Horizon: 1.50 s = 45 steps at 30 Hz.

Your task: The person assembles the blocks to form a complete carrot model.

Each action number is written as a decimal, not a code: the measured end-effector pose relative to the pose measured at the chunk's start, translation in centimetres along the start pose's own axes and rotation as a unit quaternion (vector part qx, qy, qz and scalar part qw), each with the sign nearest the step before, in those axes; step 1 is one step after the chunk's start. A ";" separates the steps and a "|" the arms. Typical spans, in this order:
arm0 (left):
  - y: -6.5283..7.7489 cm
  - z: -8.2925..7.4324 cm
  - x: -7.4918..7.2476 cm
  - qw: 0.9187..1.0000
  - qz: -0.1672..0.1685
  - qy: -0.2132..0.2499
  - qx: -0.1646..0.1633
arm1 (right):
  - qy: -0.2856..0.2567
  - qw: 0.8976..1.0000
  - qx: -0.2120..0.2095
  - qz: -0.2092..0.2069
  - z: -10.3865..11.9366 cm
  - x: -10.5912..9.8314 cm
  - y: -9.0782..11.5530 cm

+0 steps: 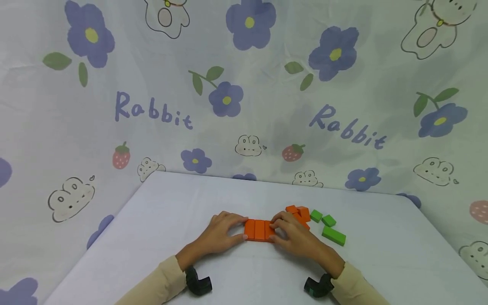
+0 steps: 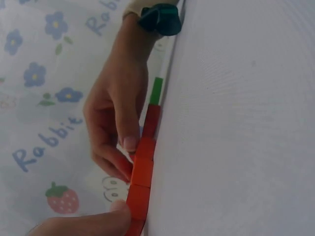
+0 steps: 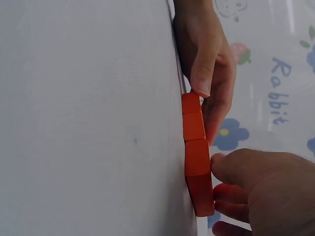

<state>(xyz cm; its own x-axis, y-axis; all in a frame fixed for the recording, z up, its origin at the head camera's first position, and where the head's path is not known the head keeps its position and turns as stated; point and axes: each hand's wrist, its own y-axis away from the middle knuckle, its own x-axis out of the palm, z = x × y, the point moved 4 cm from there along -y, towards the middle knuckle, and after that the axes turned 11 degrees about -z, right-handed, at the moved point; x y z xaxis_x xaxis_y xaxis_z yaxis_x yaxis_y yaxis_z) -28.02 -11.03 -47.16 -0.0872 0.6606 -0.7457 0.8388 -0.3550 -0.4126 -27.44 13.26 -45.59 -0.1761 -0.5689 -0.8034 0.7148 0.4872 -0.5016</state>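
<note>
So, three orange blocks [image 1: 259,230] are lined up side by side on the white tabletop [image 1: 183,203], roughly midway between its left and right edges and well apart from the far edge. The row's left end is pinched by the left hand [image 1: 223,232], thumb at the near corner, fingertip at the far one. The right end is gripped between thumb and fingers of the right hand [image 1: 293,237]. Some loose orange blocks [image 1: 304,213] are bunched just past the right hand, partly covered by it, so no count from here. Closer to the tabletop's right edge, two small green blocks [image 1: 316,216] are set near a long green block [image 1: 334,235], which is angled. Beige sleeves [image 1: 162,281] are worn on both arms, and a flowery "Rabbit" cloth [image 1: 267,114] is hung behind.
</note>
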 end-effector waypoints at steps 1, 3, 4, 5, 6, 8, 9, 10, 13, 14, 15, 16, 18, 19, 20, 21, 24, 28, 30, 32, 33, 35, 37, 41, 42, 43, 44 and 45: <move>0.0 0.0 0.0 1.000 0.001 -0.002 0.000 | -0.001 1.000 -0.006 -0.001 0.0 -0.1 -0.1; -0.1 0.0 0.0 1.000 0.003 -0.005 0.000 | -0.006 1.000 -0.013 -0.001 0.1 -0.4 -0.2; -0.3 -0.1 0.0 1.000 0.004 -0.006 0.002 | -0.003 1.000 -0.013 -0.003 0.2 -0.6 -0.2; -0.4 -0.1 0.0 1.000 0.003 -0.008 0.004 | -0.001 1.000 -0.012 -0.004 0.2 -0.9 -0.3; -0.6 -0.2 0.0 1.000 0.002 -0.007 0.003 | -0.001 1.000 -0.010 -0.007 0.2 -1.2 -0.3; -0.7 -0.2 -0.1 1.000 -0.001 -0.010 0.003 | -0.003 1.000 0.000 -0.009 0.3 -1.7 -0.5; -0.6 -0.1 -0.1 1.000 -0.003 -0.010 -0.001 | -0.006 1.000 0.006 -0.011 0.4 -2.0 -0.5; -0.6 -0.1 -0.1 1.000 -0.005 -0.010 -0.004 | -0.012 1.000 0.015 -0.012 0.4 -2.3 -0.6; -0.2 0.2 0.0 1.000 -0.008 -0.004 -0.011 | -0.036 0.998 0.040 -0.026 0.4 -3.4 -0.5; -0.1 0.2 0.1 1.000 -0.008 -0.001 -0.012 | -0.044 0.997 0.048 -0.031 0.3 -3.8 -0.4; -0.1 0.2 0.2 1.000 -0.007 0.003 -0.011 | -0.050 0.996 0.057 -0.035 0.2 -4.3 -0.1; 0.1 0.3 0.3 1.000 -0.007 0.005 -0.010 | -0.054 0.996 0.065 -0.037 0.0 -4.6 0.1; 0.3 0.4 0.4 1.000 -0.005 0.005 -0.008 | -0.058 0.994 0.081 -0.035 -0.4 -5.4 0.8; 0.3 0.3 0.4 1.000 -0.005 0.005 -0.007 | -0.056 0.994 0.092 -0.032 -0.7 -5.6 1.2; 0.3 0.3 0.4 1.000 -0.004 0.004 -0.007 | -0.053 0.993 0.101 -0.030 -1.0 -5.9 1.6; 0.3 0.3 0.3 1.000 -0.005 0.004 -0.006 | -0.047 0.992 0.111 -0.030 -1.3 -6.1 1.9; 0.2 0.2 0.2 1.000 -0.008 0.007 0.000 | -0.032 0.991 0.126 -0.037 -2.1 -6.6 3.1; 0.0 0.3 0.0 1.000 0.000 0.007 -0.002 | -0.031 0.993 0.106 -0.037 -2.6 -6.0 4.3; 0.0 0.5 0.0 1.000 0.004 0.001 -0.006 | -0.035 0.995 0.082 -0.031 -2.6 -5.3 4.7; 0.2 0.5 0.2 1.000 0.005 -0.002 -0.006 | -0.039 0.997 0.064 -0.031 -2.6 -4.7 5.0; 0.2 0.5 0.3 1.000 0.003 -0.003 -0.005 | -0.041 0.997 0.058 -0.035 -2.5 -4.5 5.1; 0.3 0.5 0.4 1.000 -0.001 -0.003 -0.002 | -0.039 0.997 0.052 -0.043 -2.4 -4.2 5.2; 0.3 0.4 0.4 1.000 -0.002 -0.001 -0.001 | -0.030 0.997 0.057 -0.050 -2.4 -4.0 5.3; 0.2 0.4 0.3 1.000 0.002 0.003 -0.005 | -0.009 0.995 0.081 -0.048 -2.3 -3.7 5.5; 0.2 0.4 0.3 1.000 0.003 0.001 -0.004 | -0.006 0.995 0.088 -0.046 -2.3 -3.7 5.5; 0.1 0.4 0.3 1.000 0.003 0.002 -0.004 | -0.003 0.994 0.094 -0.045 -2.3 -3.7 5.5; 0.1 0.4 0.3 1.000 0.004 0.001 -0.003 | 0.000 0.994 0.100 -0.045 -2.3 -3.7 5.5; 0.0 0.4 0.2 1.000 0.004 -0.001 -0.002 | 0.004 0.994 0.103 -0.045 -2.3 -3.7 5.4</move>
<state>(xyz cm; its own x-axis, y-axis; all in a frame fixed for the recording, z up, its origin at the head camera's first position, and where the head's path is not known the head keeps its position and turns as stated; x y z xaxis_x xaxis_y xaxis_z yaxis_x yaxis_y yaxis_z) -28.21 -11.15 -47.56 -0.0815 0.6559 -0.7504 0.8416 -0.3581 -0.4044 -24.45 19.56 -46.08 -0.2499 -0.5980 -0.7615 0.8199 0.2878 -0.4950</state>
